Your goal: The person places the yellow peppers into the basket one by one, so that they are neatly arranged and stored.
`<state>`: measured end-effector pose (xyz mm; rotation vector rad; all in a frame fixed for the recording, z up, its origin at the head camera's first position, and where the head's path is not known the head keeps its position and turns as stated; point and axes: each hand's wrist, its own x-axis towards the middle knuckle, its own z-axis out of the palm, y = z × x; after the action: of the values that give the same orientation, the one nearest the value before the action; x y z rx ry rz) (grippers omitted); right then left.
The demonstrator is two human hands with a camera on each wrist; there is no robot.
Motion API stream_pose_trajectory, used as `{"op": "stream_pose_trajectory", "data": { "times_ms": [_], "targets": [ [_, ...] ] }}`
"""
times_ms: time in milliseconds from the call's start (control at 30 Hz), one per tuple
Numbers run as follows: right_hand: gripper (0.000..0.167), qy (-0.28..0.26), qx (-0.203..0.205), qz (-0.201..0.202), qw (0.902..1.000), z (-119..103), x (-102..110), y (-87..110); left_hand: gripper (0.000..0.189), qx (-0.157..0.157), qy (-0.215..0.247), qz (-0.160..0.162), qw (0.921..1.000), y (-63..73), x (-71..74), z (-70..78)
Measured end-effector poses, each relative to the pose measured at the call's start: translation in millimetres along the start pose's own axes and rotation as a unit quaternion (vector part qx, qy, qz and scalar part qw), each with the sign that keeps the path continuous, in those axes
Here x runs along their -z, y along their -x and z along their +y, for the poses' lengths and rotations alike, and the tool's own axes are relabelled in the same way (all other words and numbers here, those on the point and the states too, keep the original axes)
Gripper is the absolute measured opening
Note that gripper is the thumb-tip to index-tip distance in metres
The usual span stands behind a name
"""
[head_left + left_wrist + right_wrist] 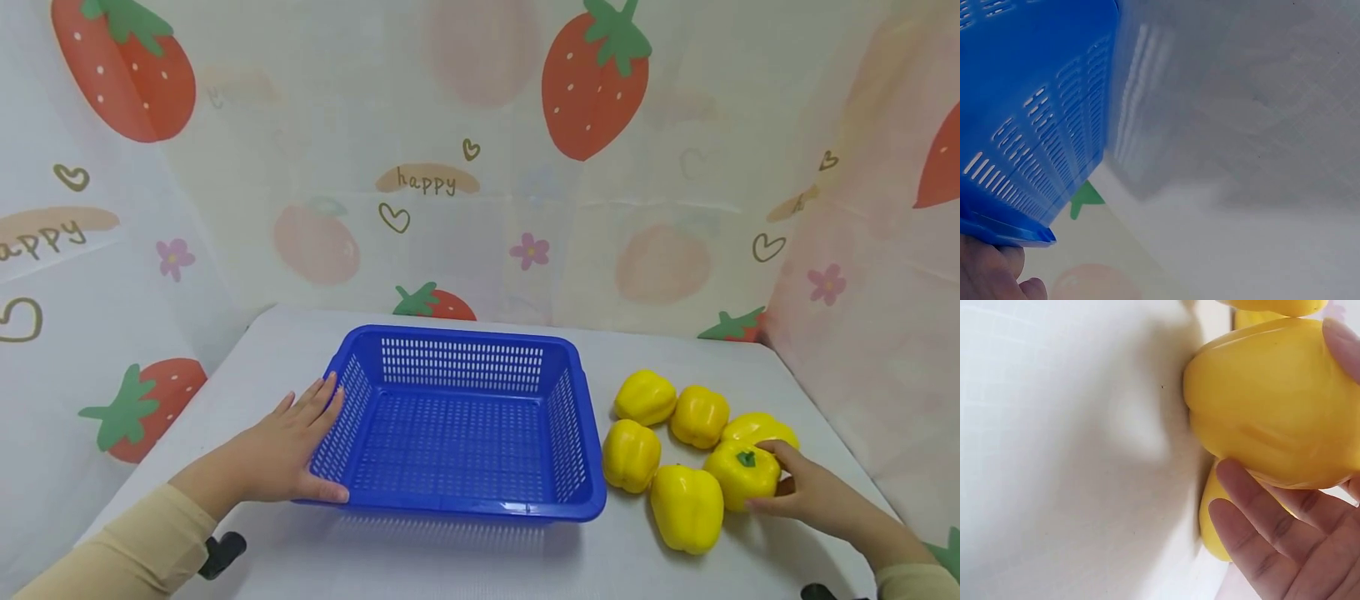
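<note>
My left hand (288, 446) rests on the left rim of a blue plastic basket (480, 505), its fingers stretched over the edge and the thumb on the near rim. Inside, the basket holds nothing. In the left wrist view, fingertips (997, 272) lie at the rim above the slotted outer wall. My right hand (813, 493) grips a yellow bell pepper (737, 482) from the right, its green stem upward. The right wrist view shows the thumb on one side of this pepper (1266, 400) and fingers along the other.
Several more yellow bell peppers (687, 508) are clustered right of the basket, the nearest close to its right rim. A white cloth (300, 558) covers the table. Behind and at both sides hang strawberry-printed sheets (592, 217).
</note>
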<state>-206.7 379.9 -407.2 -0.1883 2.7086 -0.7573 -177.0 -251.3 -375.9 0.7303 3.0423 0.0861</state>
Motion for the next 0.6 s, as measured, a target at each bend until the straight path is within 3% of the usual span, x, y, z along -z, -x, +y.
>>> {"op": "stream_pose_trajectory", "data": {
  "times_ms": [367, 600],
  "targets": [
    [0.078, 0.044, 0.019, 0.038, 0.9981, 2, 3, 3.3, 0.124, 0.007, 0.003, -0.007, 0.9999, -1.2, -0.9, 0.2],
    [0.07, 0.04, 0.066, 0.076, 0.9941, -1, 9, 7.3, 0.126, 0.007, -0.002, -0.011, 0.9999, -0.8, 0.3, 0.6]
  ]
}}
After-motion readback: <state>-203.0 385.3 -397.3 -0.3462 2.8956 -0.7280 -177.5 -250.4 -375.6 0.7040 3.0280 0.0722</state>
